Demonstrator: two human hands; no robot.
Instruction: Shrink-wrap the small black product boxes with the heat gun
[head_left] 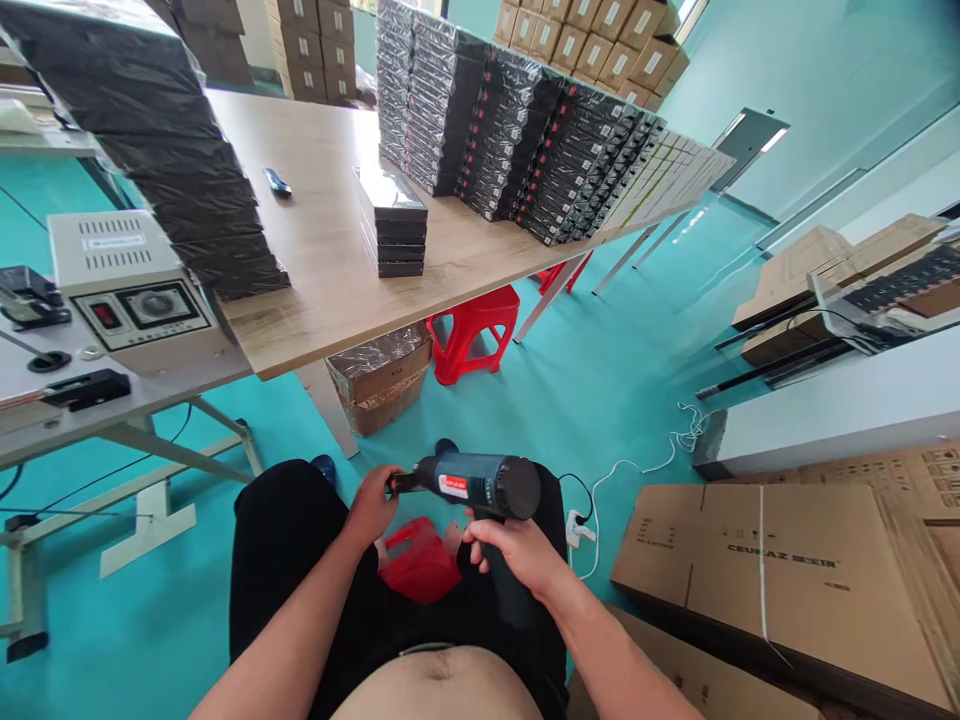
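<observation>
My right hand (pixel 514 548) is wrapped around the handle of a dark blue heat gun (pixel 476 482) with a red-and-white label. The gun lies sideways above my lap, its nozzle toward the left. My left hand (pixel 373 508) is closed just off the nozzle end, and a small dark piece shows at its fingertips; what it is, I cannot make out. Below both hands, part of a red stool (pixel 421 560) shows between my legs.
A wooden table (pixel 322 290) ahead bears a short stack of black boxes (pixel 401 235), tall stacks of film-wrapped black boxes (pixel 487 130) and a blue tool (pixel 277 183). A control box (pixel 135 290) stands left. Cartons (pixel 750 570) and a white power strip (pixel 579 530) lie right.
</observation>
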